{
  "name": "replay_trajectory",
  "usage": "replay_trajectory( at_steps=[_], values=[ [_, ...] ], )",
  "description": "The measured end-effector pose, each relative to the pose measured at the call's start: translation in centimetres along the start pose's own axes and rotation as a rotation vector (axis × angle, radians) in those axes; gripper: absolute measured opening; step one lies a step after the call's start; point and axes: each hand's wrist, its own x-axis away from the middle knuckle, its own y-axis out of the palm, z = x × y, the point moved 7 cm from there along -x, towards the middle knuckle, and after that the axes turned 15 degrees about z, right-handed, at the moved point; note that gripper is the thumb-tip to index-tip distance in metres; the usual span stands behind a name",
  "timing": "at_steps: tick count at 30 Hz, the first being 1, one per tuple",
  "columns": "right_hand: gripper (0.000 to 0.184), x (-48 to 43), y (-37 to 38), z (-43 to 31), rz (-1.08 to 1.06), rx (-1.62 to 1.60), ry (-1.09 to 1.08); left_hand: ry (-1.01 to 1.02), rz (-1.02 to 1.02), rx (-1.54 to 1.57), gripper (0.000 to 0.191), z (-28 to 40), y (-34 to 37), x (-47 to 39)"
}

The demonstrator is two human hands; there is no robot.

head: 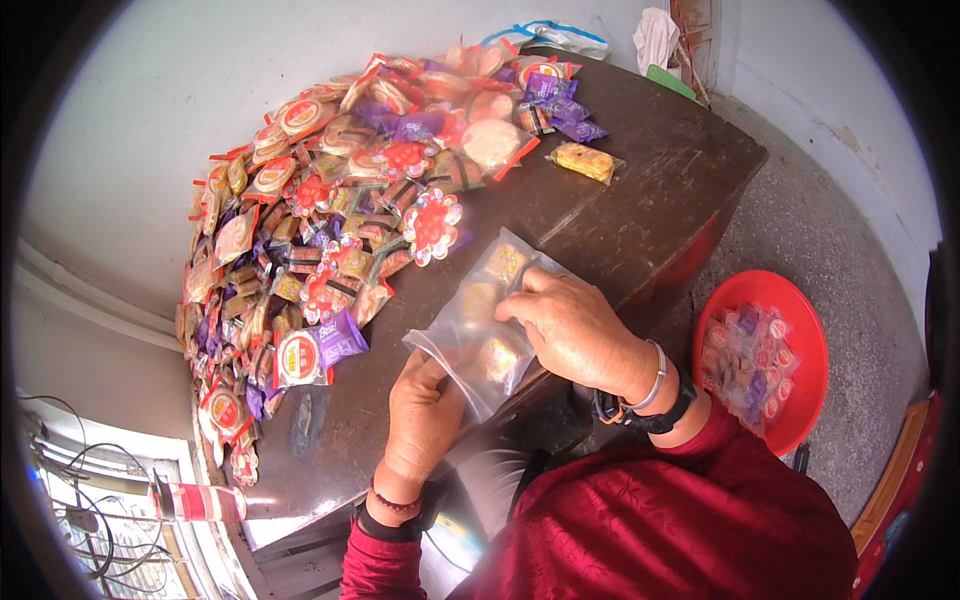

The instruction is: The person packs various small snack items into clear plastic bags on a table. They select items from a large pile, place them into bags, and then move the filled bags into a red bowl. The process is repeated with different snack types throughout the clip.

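A translucent plastic bag (457,319) with several small wrapped snacks inside lies tilted between my hands, over the near edge of the dark wooden table (600,225). My left hand (424,409) grips the bag by its open-looking end, thumb on top. Bent fingers of my right hand (566,322) press or pinch the bag's upper side; which of the two is hard to tell. One wrapped snack (501,358) shows through the plastic between the hands. Beyond the bag spreads a large heap of packaged snacks (330,225), mixing round crackers, purple packets and red flower-shaped cards.
A yellow wrapped snack (585,162) lies alone on the table's right part. On the floor to the right, a red plastic basin (810,360) holds several filled bags (750,360). A red-and-white cylinder (202,502) and cables (105,517) are at the lower left.
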Motion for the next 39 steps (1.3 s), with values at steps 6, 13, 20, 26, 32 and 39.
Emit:
replay_trajectory(
  at_steps=[6, 13, 20, 26, 32, 39],
  values=[
    [0.014, -0.2, -0.1, -0.4, -0.013, 0.002, -0.011, 0.066, 0.046, -0.232, 0.019, 1.3, 0.3, 0.0],
    [0.024, -0.2, -1.4, -2.4, 0.127, -0.038, -0.037, 0.099, 0.076, -0.401, 0.019, 2.5, 0.5, -0.1],
    [0.035, 2.3, 0.9, -7.0, -0.011, 0.015, -0.221, -0.009, 0.092, -0.147, 0.020, 0.5, 0.3, 0.0],
    [0.018, 2.6, 1.1, -6.9, 0.014, 0.044, -0.205, -0.163, 0.036, -0.006, 0.016, -2.3, -0.5, 0.0],
    [0.012, 2.5, 1.1, -7.9, 0.082, 0.016, -0.237, -0.140, 0.102, -0.135, 0.015, -1.7, -0.1, -0.1],
    [0.014, 2.5, 0.9, -7.5, 0.107, -0.119, -0.141, 0.100, 0.103, -0.317, 0.018, 1.2, 0.5, -0.4]
  ],
)
